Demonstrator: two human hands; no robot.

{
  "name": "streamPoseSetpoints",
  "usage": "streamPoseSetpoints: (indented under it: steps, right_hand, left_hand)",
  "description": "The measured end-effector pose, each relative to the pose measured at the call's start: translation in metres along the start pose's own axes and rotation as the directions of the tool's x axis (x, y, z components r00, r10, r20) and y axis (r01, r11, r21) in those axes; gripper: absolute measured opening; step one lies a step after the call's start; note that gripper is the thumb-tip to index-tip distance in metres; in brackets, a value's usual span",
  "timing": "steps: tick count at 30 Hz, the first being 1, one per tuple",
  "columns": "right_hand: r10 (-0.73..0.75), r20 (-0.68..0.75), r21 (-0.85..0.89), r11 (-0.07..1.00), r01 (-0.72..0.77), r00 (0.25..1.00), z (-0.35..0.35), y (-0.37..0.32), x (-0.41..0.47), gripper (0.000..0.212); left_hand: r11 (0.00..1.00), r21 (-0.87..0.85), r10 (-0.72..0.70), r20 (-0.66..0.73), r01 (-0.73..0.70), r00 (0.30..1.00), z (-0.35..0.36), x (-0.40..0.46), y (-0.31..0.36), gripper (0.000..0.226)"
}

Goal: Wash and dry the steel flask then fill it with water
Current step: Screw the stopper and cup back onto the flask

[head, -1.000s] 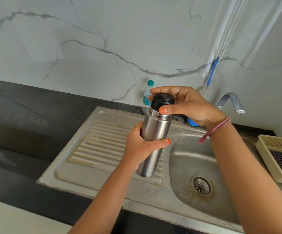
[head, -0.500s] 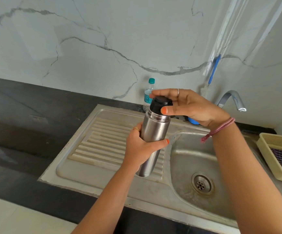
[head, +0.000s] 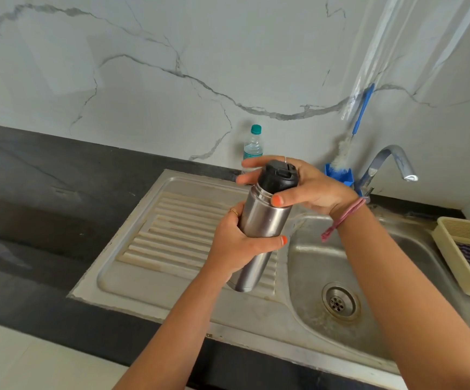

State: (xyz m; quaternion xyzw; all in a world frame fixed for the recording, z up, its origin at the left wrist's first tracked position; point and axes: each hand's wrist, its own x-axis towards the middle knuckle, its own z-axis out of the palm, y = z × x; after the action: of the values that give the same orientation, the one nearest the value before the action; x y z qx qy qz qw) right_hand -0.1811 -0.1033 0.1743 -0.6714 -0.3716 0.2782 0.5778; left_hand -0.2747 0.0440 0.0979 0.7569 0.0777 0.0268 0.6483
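While my left hand [head: 235,246] wraps its fingers round the flask [head: 259,235] above the sink [head: 306,313] — tilted — my right hand [head: 309,187] pinches its black cap [head: 277,175].

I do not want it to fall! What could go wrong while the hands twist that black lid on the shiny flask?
1. The steel flask hangs in the air above the ribbed draining board, gripped only by the left hand; it might slip and drop.
2. The right hand grips the black plastic lid; once loose, it could fall towards the steel sink basin.
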Motion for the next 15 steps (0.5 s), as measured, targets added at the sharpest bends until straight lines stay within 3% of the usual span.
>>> streamPoseSetpoints:
  steps: [3, 7, 11, 15]
  right_hand:
    - [-0.036, -0.229, 0.132, 0.989, 0.068, 0.973, 0.018, 0.013, 0.009, 0.046]
    - [-0.019, -0.471, 0.130, 0.987, 0.091, 0.882, 0.040, 0.013, 0.014, 0.038]
    - [0.031, -0.711, 0.111, 0.992, 0.068, 0.703, 0.063, 0.015, 0.020, 0.032]
    - [0.059, -0.860, 0.055, 0.998, -0.022, 0.508, 0.077, 0.026, 0.037, 0.037]
  left_hand:
    - [1.000, -0.007, 0.006, -0.002, -0.006, 1.000, -0.002, 0.003, 0.000, 0.051]
    - [1.000, -0.003, 0.016, -0.075, -0.016, 0.997, -0.001, 0.008, -0.008, 0.050]
    - [1.000, 0.007, 0.025, -0.174, -0.024, 0.984, 0.001, 0.017, -0.018, 0.059]
    - [0.999, -0.005, 0.040, -0.226, -0.042, 0.973, 0.002, 0.022, -0.021, 0.058]
